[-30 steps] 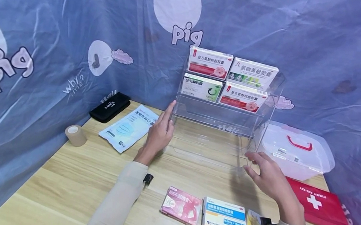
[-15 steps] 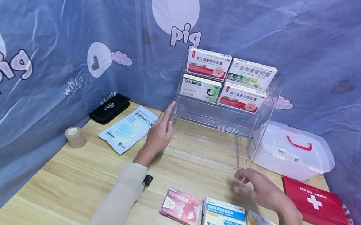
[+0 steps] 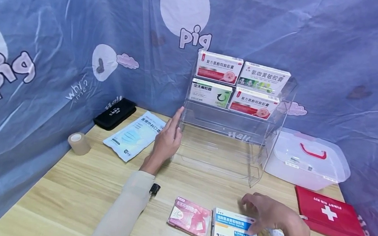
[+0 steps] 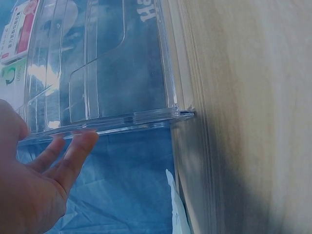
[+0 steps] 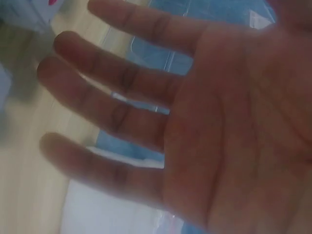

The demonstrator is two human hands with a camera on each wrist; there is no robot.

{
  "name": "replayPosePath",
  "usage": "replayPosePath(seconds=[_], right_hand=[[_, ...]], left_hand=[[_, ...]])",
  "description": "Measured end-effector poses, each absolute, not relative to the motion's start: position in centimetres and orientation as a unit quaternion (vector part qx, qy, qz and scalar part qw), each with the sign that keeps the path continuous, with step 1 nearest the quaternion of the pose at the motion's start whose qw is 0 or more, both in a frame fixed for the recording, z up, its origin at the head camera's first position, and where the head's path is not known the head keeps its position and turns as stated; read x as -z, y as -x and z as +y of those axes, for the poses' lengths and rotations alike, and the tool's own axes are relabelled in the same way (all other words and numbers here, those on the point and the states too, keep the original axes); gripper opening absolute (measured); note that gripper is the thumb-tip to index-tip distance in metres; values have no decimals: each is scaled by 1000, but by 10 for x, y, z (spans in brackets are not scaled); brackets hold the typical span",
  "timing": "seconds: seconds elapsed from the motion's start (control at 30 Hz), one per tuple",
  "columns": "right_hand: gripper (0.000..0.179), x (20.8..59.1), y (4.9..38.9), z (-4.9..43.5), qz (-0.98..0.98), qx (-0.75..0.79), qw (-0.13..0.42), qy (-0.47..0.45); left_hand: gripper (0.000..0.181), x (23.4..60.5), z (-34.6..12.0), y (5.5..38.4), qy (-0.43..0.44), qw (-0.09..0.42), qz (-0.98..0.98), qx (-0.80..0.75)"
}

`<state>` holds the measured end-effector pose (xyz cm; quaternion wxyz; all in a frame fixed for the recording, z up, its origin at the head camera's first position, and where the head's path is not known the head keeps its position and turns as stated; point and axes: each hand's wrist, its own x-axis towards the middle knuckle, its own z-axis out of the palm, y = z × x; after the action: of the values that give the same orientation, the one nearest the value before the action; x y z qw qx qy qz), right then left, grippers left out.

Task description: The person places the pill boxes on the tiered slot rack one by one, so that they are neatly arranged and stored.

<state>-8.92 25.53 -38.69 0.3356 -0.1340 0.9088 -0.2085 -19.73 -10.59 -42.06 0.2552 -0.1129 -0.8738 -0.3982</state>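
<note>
A clear acrylic tiered stand (image 3: 222, 133) bears several medicine boxes on its upper two tiers, among them a green-and-white box (image 3: 210, 93). My left hand (image 3: 167, 140) rests its extended fingers against the stand's left side; in the left wrist view the fingertips (image 4: 87, 139) touch the clear edge. My right hand (image 3: 268, 215) hovers over the right end of a blue-and-white capsule box (image 3: 232, 234), holding nothing. Its fingers (image 5: 122, 78) look spread in the right wrist view. To the left lies a pink medicine box (image 3: 189, 218). Beneath the right wrist, a yellowish box (image 3: 275, 234) is mostly hidden.
Behind on the right stands a translucent lidded case (image 3: 309, 161) with a red handle, and before it a red first aid pouch (image 3: 334, 218). At left lie a tan bandage roll (image 3: 79, 144), a mask packet (image 3: 134, 135) and a black zip case (image 3: 115, 113).
My right hand has left the stand's lower right corner and come down toward the front, over the blue-and-white box. The left hand has stayed against the stand.
</note>
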Motion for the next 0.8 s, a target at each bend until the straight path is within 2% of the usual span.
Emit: replayPosePath(seconds=[0.43, 0.8], right_hand=[[66, 397, 79, 231, 924, 150, 331, 121], [71, 402, 76, 223, 931, 116, 325, 119]], left_hand=[[72, 421, -106, 198, 116, 254, -871, 404], [72, 421, -106, 198, 114, 247, -873, 406]])
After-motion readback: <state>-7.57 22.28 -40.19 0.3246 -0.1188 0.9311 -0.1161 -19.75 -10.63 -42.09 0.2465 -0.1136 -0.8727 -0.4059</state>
